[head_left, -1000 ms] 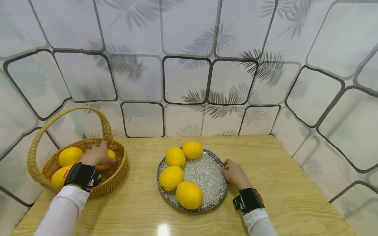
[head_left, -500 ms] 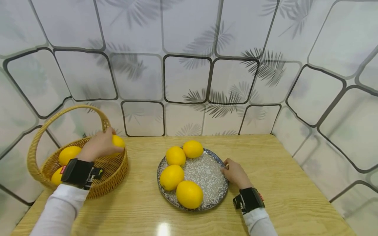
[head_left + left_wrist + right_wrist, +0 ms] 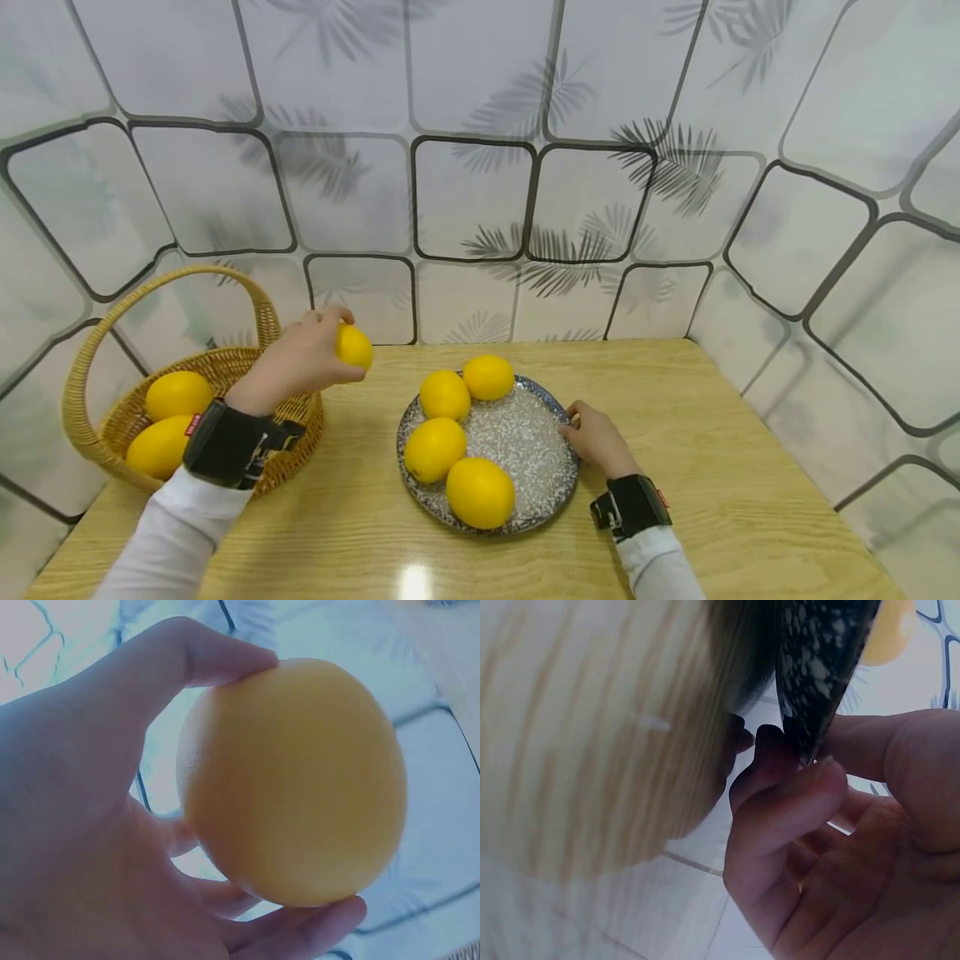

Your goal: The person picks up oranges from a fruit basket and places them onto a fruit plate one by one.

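Note:
My left hand (image 3: 303, 354) grips a yellow lemon (image 3: 353, 347) in the air, beside the right end of the wicker basket (image 3: 309, 421). In the left wrist view the thumb and fingers curl round the lemon (image 3: 300, 784) from opposite sides. My right hand (image 3: 598, 439) holds the right rim of a speckled grey plate (image 3: 532, 450). Fingers tuck under the dark rim (image 3: 817, 667) while the thumb lies on the other side, as the right wrist view shows. Several lemons (image 3: 480, 493) sit along the plate's left half.
Two more lemons (image 3: 178, 395) lie in the left part of the basket, whose tall handle (image 3: 161, 283) arches over it. The wooden table (image 3: 360, 533) runs back to a patterned wall covering (image 3: 480, 200), which also rises on both sides.
My left hand has lifted a lemon out of the basket and carried it up and right, past the basket's rim. The right hand stays on the plate's rim.

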`<state>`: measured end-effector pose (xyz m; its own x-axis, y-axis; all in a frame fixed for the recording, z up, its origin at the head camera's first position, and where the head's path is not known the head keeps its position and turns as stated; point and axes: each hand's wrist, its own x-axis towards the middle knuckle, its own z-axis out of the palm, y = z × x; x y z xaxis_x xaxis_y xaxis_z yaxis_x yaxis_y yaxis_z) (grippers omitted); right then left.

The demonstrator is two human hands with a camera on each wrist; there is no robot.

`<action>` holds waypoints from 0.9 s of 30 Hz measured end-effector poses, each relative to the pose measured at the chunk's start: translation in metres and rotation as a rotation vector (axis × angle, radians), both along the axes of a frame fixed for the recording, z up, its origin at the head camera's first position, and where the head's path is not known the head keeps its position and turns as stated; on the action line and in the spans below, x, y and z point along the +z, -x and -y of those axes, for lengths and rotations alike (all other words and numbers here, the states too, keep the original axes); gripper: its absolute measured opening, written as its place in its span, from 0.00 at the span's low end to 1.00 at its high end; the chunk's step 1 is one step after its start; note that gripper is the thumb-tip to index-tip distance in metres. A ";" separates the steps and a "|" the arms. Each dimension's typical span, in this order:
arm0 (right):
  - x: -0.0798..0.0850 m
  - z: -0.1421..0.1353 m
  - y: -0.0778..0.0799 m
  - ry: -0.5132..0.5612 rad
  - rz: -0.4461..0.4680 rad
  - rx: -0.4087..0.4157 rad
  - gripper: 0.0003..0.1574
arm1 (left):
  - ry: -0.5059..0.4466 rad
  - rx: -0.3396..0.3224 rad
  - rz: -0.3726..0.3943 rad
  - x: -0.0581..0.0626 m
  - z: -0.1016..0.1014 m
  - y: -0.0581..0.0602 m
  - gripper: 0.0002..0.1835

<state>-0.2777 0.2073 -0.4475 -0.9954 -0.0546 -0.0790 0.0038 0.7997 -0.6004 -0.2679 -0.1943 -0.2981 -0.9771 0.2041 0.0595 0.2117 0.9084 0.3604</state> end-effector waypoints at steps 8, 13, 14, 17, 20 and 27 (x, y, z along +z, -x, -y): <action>-0.001 0.000 0.001 -0.023 -0.004 -0.007 0.16 | -0.042 -0.084 0.023 -0.008 -0.047 -0.003 0.38; 0.000 0.000 0.000 0.002 -0.002 -0.004 0.16 | -0.050 -0.169 0.026 -0.022 -0.077 0.000 0.38; 0.000 0.001 -0.001 0.005 -0.004 0.000 0.16 | -0.047 -0.184 0.025 -0.025 -0.083 0.001 0.39; 0.000 0.001 -0.001 0.008 -0.004 0.003 0.16 | -0.041 -0.235 0.020 -0.033 -0.101 0.002 0.40; -0.001 0.000 0.000 0.008 -0.006 0.001 0.16 | -0.039 -0.276 0.014 -0.040 -0.117 0.004 0.40; -0.002 -0.001 0.002 0.011 -0.008 0.006 0.15 | 0.001 -0.368 -0.007 -0.059 -0.146 0.013 0.39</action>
